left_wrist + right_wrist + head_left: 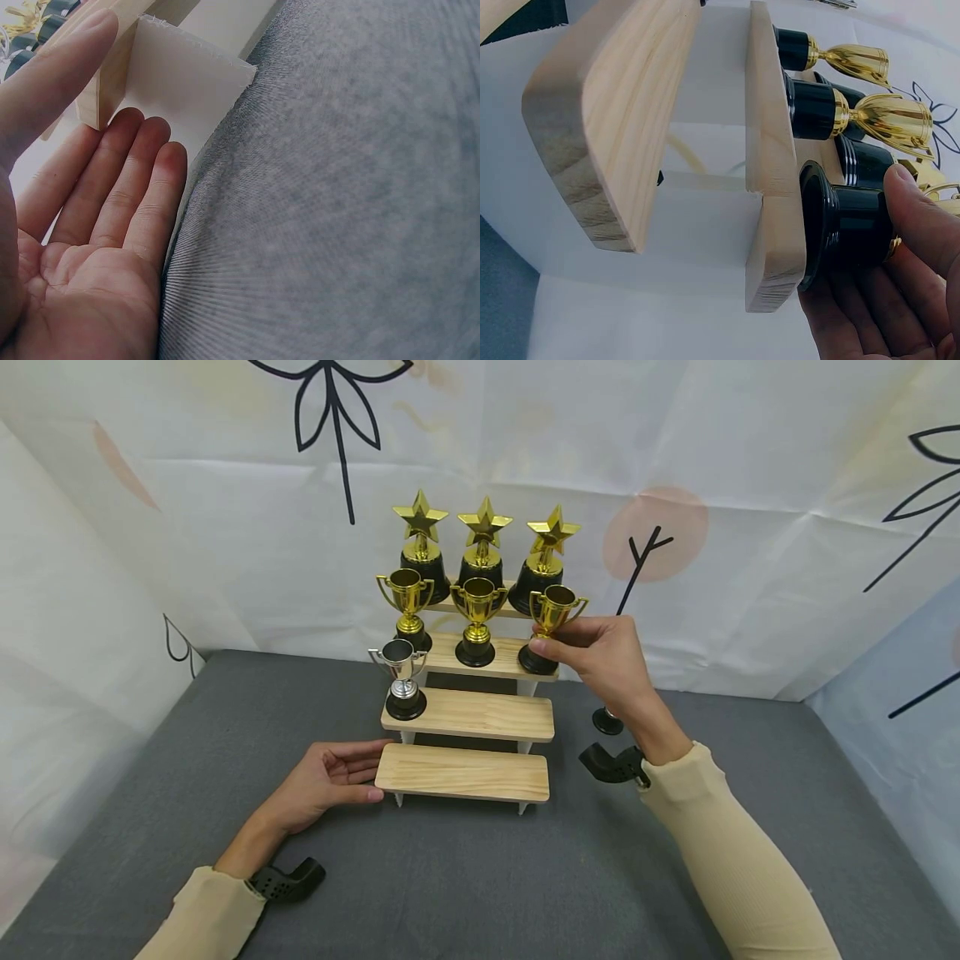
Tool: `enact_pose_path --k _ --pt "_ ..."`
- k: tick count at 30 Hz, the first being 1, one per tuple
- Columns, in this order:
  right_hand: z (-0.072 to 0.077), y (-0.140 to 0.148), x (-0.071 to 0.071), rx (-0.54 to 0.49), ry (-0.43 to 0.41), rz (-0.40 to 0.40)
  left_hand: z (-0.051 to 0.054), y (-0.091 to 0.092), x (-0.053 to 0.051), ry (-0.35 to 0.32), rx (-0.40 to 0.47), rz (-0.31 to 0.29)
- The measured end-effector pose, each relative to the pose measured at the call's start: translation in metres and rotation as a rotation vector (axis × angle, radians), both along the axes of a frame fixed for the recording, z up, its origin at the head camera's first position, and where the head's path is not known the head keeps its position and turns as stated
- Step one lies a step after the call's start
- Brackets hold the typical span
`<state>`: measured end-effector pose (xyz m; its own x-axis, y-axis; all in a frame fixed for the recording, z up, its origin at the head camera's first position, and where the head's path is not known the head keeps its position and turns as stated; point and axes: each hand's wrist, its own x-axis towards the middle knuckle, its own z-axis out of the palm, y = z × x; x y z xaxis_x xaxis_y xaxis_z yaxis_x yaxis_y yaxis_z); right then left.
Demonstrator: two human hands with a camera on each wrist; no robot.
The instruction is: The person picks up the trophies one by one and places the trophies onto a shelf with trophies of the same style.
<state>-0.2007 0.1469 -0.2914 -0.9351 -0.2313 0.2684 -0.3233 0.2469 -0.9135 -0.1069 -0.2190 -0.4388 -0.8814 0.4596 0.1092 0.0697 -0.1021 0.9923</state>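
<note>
My right hand (pixel 611 660) pinches a small gold trophy cup (pixel 557 603) at the right end of the second-highest shelf (pixel 442 653). In the right wrist view its black base (pixel 851 225) is by the shelf edge, slightly tilted; I cannot tell whether it rests fully. My left hand (pixel 318 785) is at the left end of the lowest shelf (pixel 465 774), fingers extended. In the left wrist view those fingers reach the white side support (pixel 187 82), with the thumb alongside the wood. Two more gold cups stand left of the held one, including the middle cup (pixel 477 602).
Three gold star trophies (pixel 483 531) stand on the top shelf. A silver cup (pixel 402 672) sits at the left of the third shelf (pixel 480 714). Behind my right wrist a black round base (pixel 607 721) is on the grey table (pixel 465 885). Patterned cloth (pixel 240 543) hangs behind.
</note>
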Motion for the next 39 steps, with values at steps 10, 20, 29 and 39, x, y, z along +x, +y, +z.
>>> enact_pose_path --k 10,20,29,39 --pt "-0.0020 -0.0013 -0.0010 -0.001 -0.001 0.010 0.0003 0.0003 0.0002 0.003 -0.003 0.000" --pt "-0.0029 -0.0028 -0.0018 0.025 -0.004 -0.007 -0.0004 -0.0002 0.0000 0.007 0.007 -0.005" --pt "-0.0043 -0.0044 -0.0032 0.005 0.001 -0.006 -0.0007 -0.0005 0.0001 0.007 0.006 -0.003" --pt "-0.0062 -0.0062 -0.0041 0.028 0.018 -0.047 -0.0006 -0.0004 0.0000 0.009 -0.004 0.001"
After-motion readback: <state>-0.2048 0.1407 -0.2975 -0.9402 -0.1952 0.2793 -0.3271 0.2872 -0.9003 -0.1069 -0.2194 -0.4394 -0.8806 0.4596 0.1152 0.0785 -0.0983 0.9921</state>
